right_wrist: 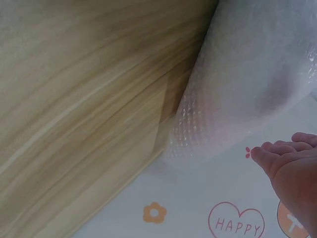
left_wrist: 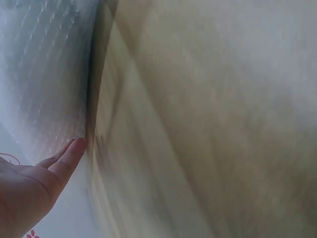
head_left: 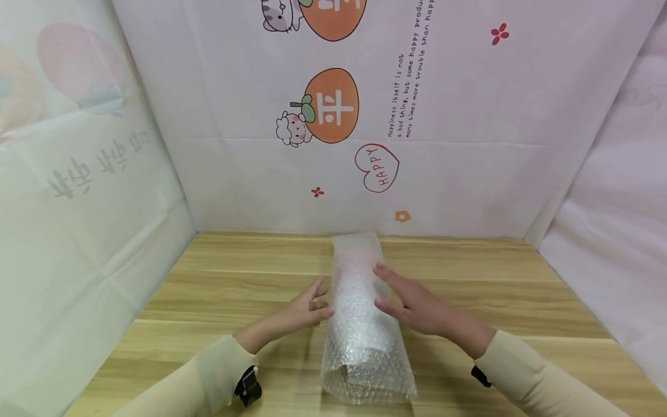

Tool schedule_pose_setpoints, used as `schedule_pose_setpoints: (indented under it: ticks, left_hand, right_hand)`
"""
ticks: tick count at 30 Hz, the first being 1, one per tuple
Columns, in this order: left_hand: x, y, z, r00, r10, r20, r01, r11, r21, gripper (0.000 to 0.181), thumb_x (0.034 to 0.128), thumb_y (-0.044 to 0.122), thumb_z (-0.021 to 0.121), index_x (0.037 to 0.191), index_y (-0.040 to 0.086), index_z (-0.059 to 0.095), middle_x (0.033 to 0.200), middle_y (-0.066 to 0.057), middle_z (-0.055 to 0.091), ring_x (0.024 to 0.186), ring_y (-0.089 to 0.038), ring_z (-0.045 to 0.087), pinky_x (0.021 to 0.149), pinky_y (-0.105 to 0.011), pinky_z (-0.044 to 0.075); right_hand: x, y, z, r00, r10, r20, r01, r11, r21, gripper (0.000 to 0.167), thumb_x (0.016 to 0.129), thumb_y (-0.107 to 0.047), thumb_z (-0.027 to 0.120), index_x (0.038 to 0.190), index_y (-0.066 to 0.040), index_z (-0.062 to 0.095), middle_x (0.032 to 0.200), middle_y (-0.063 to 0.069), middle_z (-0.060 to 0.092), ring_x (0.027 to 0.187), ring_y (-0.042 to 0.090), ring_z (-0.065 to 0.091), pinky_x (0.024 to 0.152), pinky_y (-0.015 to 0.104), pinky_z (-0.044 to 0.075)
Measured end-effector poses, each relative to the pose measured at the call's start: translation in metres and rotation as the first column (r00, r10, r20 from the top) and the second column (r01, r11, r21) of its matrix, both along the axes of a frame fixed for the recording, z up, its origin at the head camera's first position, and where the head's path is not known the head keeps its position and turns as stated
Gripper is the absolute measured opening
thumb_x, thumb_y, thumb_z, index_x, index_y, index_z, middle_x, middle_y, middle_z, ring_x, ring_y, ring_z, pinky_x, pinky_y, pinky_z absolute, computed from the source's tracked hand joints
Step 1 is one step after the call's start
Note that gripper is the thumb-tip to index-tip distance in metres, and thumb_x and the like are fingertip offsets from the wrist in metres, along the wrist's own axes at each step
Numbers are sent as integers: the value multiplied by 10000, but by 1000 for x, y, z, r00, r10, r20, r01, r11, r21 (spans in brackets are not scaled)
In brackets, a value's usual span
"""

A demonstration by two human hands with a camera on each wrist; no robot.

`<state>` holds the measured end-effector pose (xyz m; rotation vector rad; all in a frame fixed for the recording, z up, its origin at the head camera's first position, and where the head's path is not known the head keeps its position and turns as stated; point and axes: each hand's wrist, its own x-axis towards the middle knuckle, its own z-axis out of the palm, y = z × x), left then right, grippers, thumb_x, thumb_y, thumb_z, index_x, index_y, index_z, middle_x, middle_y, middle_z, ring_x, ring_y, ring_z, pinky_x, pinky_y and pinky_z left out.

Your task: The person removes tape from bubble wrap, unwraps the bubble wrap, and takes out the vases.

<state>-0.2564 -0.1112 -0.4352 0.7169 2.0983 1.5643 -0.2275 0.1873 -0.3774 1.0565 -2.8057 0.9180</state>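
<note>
A bundle of clear bubble wrap (head_left: 359, 313), rolled into a long shape, lies lengthwise on the wooden table. Its near end is loose and uneven, and something pale and pinkish shows faintly inside toward the far end. My left hand (head_left: 302, 310) is at the bundle's left side, thumb tip close to its edge; contact is hard to judge. On the other side, my right hand (head_left: 417, 304) has its fingers extended, with the fingertips overlapping the wrap's right edge in the head view. The right wrist view shows the right hand (right_wrist: 292, 166) beside the bubble wrap (right_wrist: 247, 74), fingers apart from it.
The wood-grain table (head_left: 234, 289) is bordered by white printed cloth (head_left: 234, 185) at the back and both sides. The bundle's far end reaches the back cloth. A black band (head_left: 249, 387) sits at the left sleeve, another black band (head_left: 480, 376) at the right.
</note>
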Motion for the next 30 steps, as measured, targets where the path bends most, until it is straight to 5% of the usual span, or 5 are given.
schedule_pose_setpoints:
  ticks: [17,30]
  left_hand:
    - [11,15,-12,999,-4,34,2,998,55,1040,910,430,663,1522,-57,-23,1470,-274,347,1320,-379,395,1013,-427,421]
    - [13,27,-16,997,-51,54,41,986,164,886,926,384,651,1555,83,106,1403,-189,437,1207,-256,504,926,-372,483]
  right_hand:
    - [14,-18,-9,999,-9,50,11,999,-44,663,1019,-370,499,1492,46,295,1550,225,230,1412,357,229,1106,537,238]
    - [16,-19,-19,997,-45,55,48,997,-53,697,1015,-406,492,1498,49,278,1560,224,202,1426,351,194,1108,550,222]
